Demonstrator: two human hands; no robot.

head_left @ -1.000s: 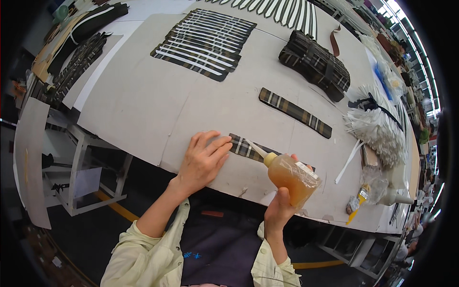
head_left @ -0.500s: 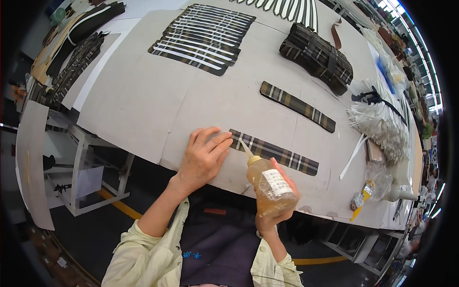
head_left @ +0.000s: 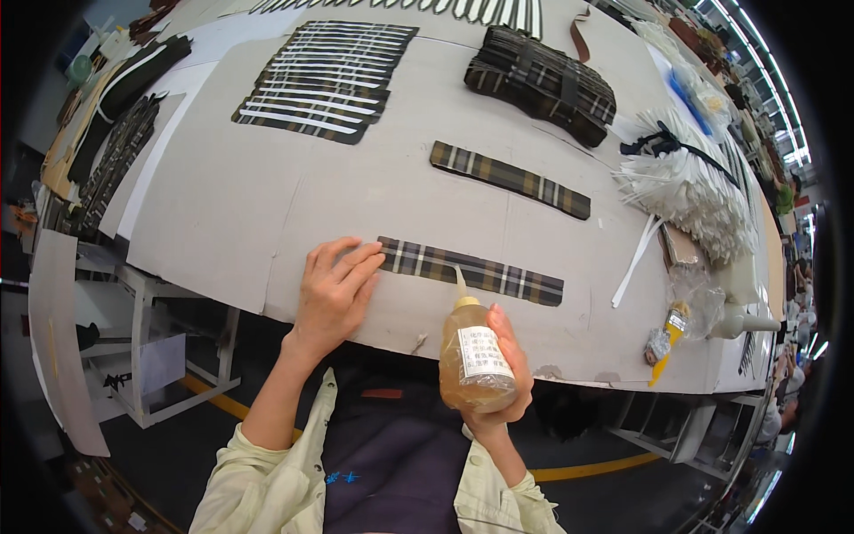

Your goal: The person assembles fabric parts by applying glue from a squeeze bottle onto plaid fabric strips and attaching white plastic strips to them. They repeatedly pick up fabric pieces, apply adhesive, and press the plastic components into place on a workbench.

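A brown, grey and white plaid fabric strip lies near the table's front edge. The stretched fingers of my left hand rest their tips at its left end, slightly apart. In my right hand is a squeeze bottle of amber liquid, with a yellowish collar, tapered nozzle and white label. The nozzle tip is at the strip about midway along; any liquid coming out is too small to make out. Farther back lies a second plaid strip, apart from both hands.
Plaid strips with white bands form a batch at the far left. A strapped plaid bundle sits at the back. On the right are a tied bunch of white strips and a yellow-handled brush. The pale table has a curved front edge.
The nozzle has travelled rightward along the near strip, from close to its left end to about the middle. My left fingers stay at the left end. The whole view has shifted.
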